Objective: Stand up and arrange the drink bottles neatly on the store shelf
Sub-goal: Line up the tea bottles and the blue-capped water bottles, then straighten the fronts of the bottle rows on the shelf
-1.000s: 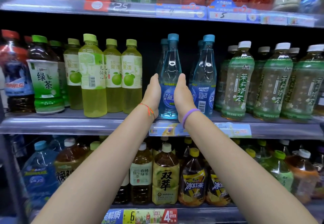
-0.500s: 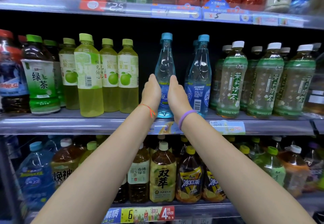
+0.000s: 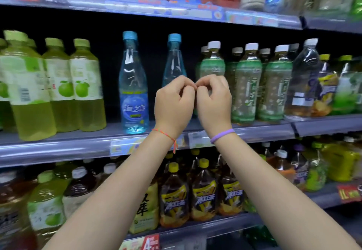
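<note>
Two blue bottles [image 3: 133, 85] hold clear liquid.

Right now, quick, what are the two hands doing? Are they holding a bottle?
Left hand: fingers curled, no bottle in it, in front of the right blue bottle.
Right hand: fingers curled, holding nothing; fingertips meet the left hand's.

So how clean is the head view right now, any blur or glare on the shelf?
Head view: motion blur smears the green tea bottles and top-shelf price strip; the left blue bottle stays readable; glare streaks its neck and the middle shelf edge; wide-angle bending curves the shelves; both hands are fairly sharp.
</note>
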The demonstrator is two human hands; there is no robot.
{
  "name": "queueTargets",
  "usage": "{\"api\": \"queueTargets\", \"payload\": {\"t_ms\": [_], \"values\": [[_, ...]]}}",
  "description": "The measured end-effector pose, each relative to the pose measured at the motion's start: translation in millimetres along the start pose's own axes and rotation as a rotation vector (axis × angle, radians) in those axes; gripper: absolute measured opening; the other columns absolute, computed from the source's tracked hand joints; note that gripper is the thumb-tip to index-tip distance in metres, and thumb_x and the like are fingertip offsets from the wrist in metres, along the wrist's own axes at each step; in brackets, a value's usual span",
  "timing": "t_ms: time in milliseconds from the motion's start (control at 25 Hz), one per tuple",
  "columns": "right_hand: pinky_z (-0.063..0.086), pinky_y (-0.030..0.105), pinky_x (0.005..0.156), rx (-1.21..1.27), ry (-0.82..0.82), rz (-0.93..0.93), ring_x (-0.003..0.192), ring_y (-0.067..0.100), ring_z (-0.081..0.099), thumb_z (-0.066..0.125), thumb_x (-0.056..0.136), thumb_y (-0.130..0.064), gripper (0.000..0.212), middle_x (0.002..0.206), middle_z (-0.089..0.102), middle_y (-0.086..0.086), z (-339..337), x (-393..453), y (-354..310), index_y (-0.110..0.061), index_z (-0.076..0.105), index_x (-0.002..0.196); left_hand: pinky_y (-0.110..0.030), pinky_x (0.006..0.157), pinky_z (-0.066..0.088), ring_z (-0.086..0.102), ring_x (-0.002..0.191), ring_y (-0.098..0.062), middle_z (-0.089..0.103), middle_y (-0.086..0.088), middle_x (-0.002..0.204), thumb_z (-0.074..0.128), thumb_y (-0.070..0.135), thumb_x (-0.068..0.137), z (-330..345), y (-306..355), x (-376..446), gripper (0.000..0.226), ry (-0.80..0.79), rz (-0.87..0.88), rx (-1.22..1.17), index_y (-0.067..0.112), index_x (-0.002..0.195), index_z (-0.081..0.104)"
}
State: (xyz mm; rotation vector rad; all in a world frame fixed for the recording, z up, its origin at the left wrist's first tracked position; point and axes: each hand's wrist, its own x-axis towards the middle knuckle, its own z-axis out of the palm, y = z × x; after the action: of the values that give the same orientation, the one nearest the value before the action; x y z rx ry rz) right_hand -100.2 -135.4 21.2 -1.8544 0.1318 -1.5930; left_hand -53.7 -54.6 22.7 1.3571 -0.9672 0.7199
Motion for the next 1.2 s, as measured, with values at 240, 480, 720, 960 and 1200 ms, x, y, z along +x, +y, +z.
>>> {"api": "queueTargets", "payload": {"t_ms": [240,480,720,960,1200], "values": [[0.038,0.028,0.090,-0.056,0.158,-0.068,0.100,0.019,0.043,0.052,0.079,-0.004,0.031,0.108,0.042,0.003,-66.3,41.7,50.4,-0.005,0.051,0.110,-0.032,0.118,0.020,0.028,0.141,-0.021,0.033,-0.011,0.152,0.050,0.016,0.090,84.1,16.3,11.4,0.063,0.066,-0.137,0.030,0.007,0.148,0.030],[0.039,0.029,0.096,0.042,-0.030,-0.001,0.111,0.018,0.043,0.053,0.088,-0.003,0.039,0.119,0.040,0.002,-101.9,58.1,87.4,-0.007,0.045,0.126,-0.026,0.108,0.021,0.030,0.139,-0.011,0.033,0.003,0.154,0.031,0.045,0.103,116.4,5.6,21.5,0.055,0.171,-0.604,-0.096,0.019,0.151,0.030],[0.029,0.021,0.100,0.024,-0.276,0.127,0.135,0.018,0.030,0.060,0.093,-0.019,0.078,0.154,0.025,0.009,-103.2,49.7,111.7,-0.011,0.012,0.154,-0.040,0.114,0.023,0.029,0.143,-0.018,0.031,0.003,0.157,0.027,0.068,0.094,126.5,11.7,5.6,0.070,0.190,-0.804,-0.138,0.028,0.151,0.031],[0.028,0.050,0.116,-0.012,-0.076,-0.258,0.142,0.038,0.029,0.055,0.083,-0.009,0.061,0.148,0.035,0.025,-89.7,37.3,89.8,0.004,0.040,0.141,-0.024,0.085,0.039,0.053,0.109,-0.012,0.062,0.007,0.114,0.039,0.035,0.100,123.0,28.2,-3.6,0.036,0.283,-0.544,0.101,0.020,0.126,0.059],[0.044,0.042,0.055,0.171,-0.240,-0.345,0.060,0.021,0.050,0.047,0.082,-0.005,0.017,0.064,0.058,0.002,-36.6,5.4,34.3,-0.009,0.062,0.075,-0.043,0.053,0.049,0.054,0.053,-0.025,0.056,0.000,0.051,0.045,0.011,0.081,35.3,29.8,-1.9,0.023,0.383,-0.155,0.242,0.019,0.068,0.062]]}}
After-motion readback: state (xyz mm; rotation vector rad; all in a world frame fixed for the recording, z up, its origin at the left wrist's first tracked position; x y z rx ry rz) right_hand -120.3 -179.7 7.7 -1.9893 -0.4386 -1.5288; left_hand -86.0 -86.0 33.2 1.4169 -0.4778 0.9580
